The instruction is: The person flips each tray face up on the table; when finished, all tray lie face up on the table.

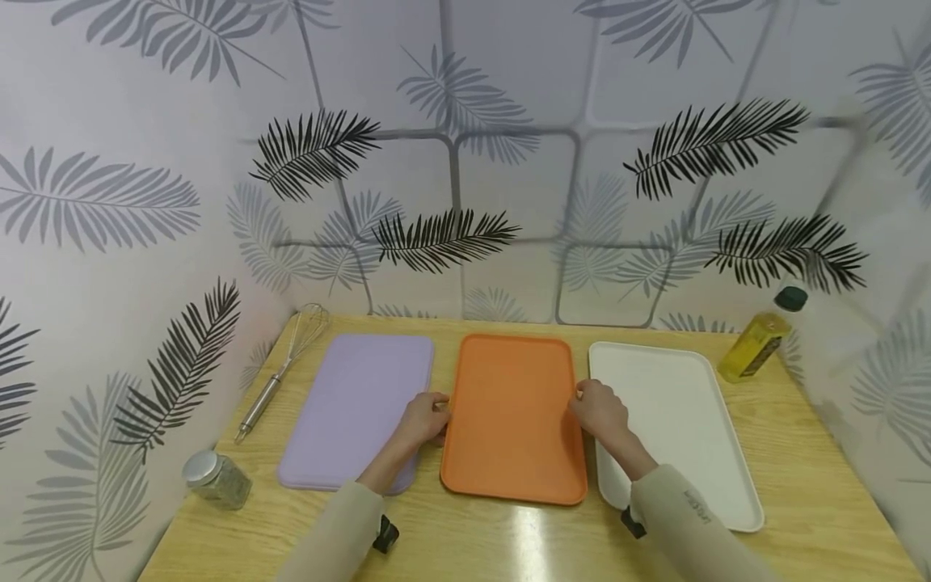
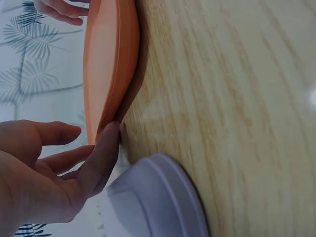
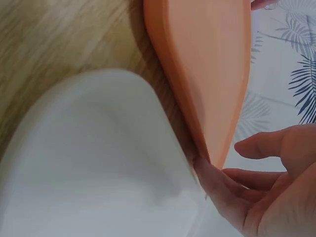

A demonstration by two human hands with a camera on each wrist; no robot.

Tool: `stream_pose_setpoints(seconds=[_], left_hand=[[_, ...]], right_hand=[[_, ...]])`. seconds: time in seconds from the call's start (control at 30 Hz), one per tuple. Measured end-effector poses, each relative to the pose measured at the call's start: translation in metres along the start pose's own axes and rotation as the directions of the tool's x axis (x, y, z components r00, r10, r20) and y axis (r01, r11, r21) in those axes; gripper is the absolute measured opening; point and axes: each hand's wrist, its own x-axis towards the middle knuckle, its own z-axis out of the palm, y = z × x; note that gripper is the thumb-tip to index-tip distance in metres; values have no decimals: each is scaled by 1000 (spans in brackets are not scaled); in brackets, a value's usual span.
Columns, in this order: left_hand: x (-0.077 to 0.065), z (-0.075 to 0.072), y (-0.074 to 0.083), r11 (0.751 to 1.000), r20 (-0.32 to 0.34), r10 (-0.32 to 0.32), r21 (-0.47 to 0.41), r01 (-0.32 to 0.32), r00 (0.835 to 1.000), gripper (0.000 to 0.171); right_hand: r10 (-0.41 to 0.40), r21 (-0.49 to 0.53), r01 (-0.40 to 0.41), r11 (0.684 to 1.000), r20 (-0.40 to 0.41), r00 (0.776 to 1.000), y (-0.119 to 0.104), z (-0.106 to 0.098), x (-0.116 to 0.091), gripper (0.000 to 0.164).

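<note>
An orange tray (image 1: 512, 416) lies at the middle of the wooden table, a lavender tray (image 1: 364, 388) to its left and a white tray (image 1: 672, 420) to its right. My left hand (image 1: 424, 416) is at the orange tray's left side, over the lavender tray's right edge. In the left wrist view its fingertips (image 2: 109, 136) touch the orange tray's side, while the thumb stands away from it. On the opposite side is my right hand (image 1: 600, 408), beside the white tray's left rim. The right wrist view has its fingertips (image 3: 203, 170) against the orange tray's edge, thumb apart.
A whisk (image 1: 280, 380) lies at the table's far left. Nearer the front on that side stands a glass jar (image 1: 221, 481) with a silver lid. At the back right is a bottle of yellow oil (image 1: 758, 343) with a dark cap. Patterned walls enclose the table's back and sides.
</note>
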Motion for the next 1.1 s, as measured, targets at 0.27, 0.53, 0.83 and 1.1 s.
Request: stream_pose_setpoints(seconds=[0.27,0.53,0.83,1.1], left_hand=[[-18,-42,0,980,-153,177,123,-159,972,34],[-26,-103,-26,915,-256,209,392,-96,944,35],[-31,-144,-58,829,-210,170,558,-25,963,41],[-35,-153,-76,781,-240,165,625,22,957,45]], right_hand=[[-82,-15,82,997,-3,997,-25,1,-3,41],[-271,78,271,959,-10,962,-56,24,-8,42],[-328,179,315,932,45,944,-99,52,-17,51],[-383,167,371,913,39,923,-128,70,-20,52]])
